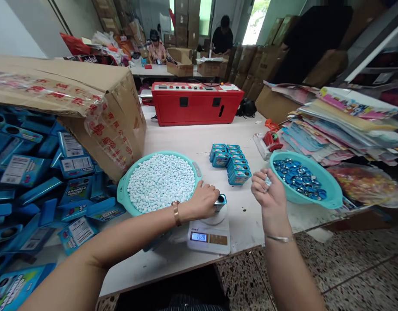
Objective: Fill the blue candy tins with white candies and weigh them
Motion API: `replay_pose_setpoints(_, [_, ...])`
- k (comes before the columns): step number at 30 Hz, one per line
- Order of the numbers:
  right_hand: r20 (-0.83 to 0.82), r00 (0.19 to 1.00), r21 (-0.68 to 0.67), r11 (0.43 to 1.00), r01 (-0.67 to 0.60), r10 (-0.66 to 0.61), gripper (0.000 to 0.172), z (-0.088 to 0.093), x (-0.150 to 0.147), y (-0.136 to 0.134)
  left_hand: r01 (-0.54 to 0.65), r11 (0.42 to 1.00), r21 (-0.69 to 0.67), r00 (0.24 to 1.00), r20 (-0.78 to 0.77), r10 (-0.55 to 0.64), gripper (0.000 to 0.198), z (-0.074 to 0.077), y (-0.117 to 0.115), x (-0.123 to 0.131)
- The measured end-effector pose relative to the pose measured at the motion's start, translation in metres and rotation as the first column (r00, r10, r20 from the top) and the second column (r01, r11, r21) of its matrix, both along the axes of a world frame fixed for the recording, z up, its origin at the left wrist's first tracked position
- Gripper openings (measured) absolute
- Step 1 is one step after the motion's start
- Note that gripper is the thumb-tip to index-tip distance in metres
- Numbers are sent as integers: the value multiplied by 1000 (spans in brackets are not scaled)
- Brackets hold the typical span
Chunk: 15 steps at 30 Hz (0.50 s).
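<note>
My left hand (203,200) is closed on a small blue box (221,200) with a round dark opening on top. That box stands on a white digital scale (193,242), whose lit display reads about 152.8. Pale, whitish-blue candies (268,181) show between the curled fingers of my right hand (265,192), held above the table. Left of the scale, a turquoise basin (123,194) is full of similar small candies (162,183). Beside my right hand, another turquoise basin (333,202) holds blue and silver round caps (298,178).
Several blue boxes (234,164) stand grouped mid-table. A big carton (121,125) at left spills blue boxes (77,190). A red machine (199,106) sits behind. Right are a tape dispenser (272,140) and stacked printed bags (344,125). Other people (222,39) are in the background.
</note>
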State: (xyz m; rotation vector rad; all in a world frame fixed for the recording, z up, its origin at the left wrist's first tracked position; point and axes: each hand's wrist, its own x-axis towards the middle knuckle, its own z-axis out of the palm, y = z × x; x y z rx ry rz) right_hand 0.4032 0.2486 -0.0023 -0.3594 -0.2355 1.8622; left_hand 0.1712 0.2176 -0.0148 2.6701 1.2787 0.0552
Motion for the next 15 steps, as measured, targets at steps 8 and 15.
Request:
replay_pose_setpoints(8, [82, 969, 0, 972, 234, -233, 19, -41, 61, -54, -72, 996, 53, 997, 29, 71, 27, 4, 122, 43])
replay_pose_setpoints(15, [97, 955, -83, 954, 287, -279, 23, -54, 73, -65, -113, 988, 109, 991, 90, 104, 46, -10, 155, 66])
